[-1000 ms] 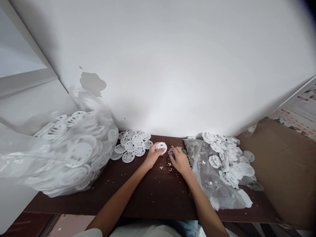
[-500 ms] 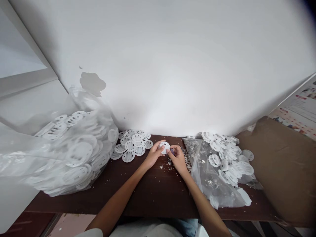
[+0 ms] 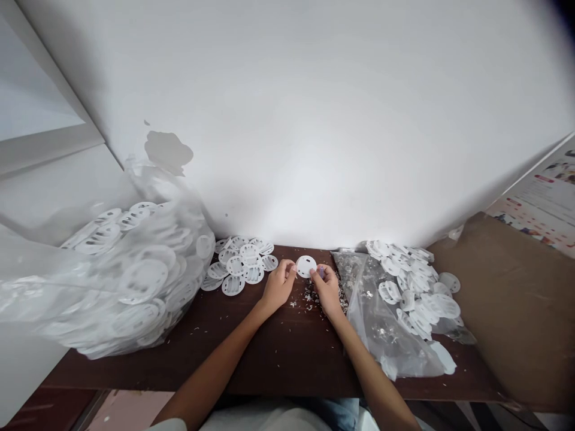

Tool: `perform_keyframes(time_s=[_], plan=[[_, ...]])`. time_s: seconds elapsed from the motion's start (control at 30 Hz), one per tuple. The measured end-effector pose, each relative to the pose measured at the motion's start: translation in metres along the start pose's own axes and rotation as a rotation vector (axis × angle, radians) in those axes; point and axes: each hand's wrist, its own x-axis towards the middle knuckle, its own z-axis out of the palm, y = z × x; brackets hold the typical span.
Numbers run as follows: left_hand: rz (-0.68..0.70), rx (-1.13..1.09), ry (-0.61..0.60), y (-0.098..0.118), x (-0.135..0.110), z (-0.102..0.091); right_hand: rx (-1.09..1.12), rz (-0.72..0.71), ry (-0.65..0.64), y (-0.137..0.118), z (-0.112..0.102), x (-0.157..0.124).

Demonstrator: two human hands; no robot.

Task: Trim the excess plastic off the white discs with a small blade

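A white plastic disc (image 3: 306,266) with a small dark slot stands nearly on edge between my hands, above the dark wooden table (image 3: 287,371). My left hand (image 3: 279,286) grips the disc's left edge with its fingertips. My right hand (image 3: 327,290) pinches a small purple tool (image 3: 320,273) against the disc's right side; most of the tool is hidden by my fingers. White plastic shavings (image 3: 309,296) lie scattered on the wood just below my hands.
A stack of slotted white discs (image 3: 238,263) lies left of my hands, beside a bulging clear bag of discs (image 3: 144,281). To the right are a clear bag (image 3: 372,305) and loose discs (image 3: 415,293). Brown cardboard (image 3: 507,299) stands beyond them, and a white wall (image 3: 287,120) backs the table.
The disc has shifted right and slightly away from me, and it has turned in my fingers. My hands have moved with it, and my left hand now holds only its edge.
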Motion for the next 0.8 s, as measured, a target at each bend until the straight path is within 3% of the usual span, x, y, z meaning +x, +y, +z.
perform_keyframes(time_s=[0.1,0.3,0.8], plan=[[0.025,0.105,0.023,0.0018,-0.0007,-0.0017,-0.017,0.005,0.01,-0.0004,-0.0023,0.0015],[0.037,0.192,-0.042,0.004,-0.0004,-0.0008,-0.084,-0.096,0.026,-0.0021,-0.0013,0.0001],[0.066,0.228,-0.049,0.0012,0.0007,-0.001,-0.136,-0.146,-0.021,-0.0005,0.0003,-0.0024]])
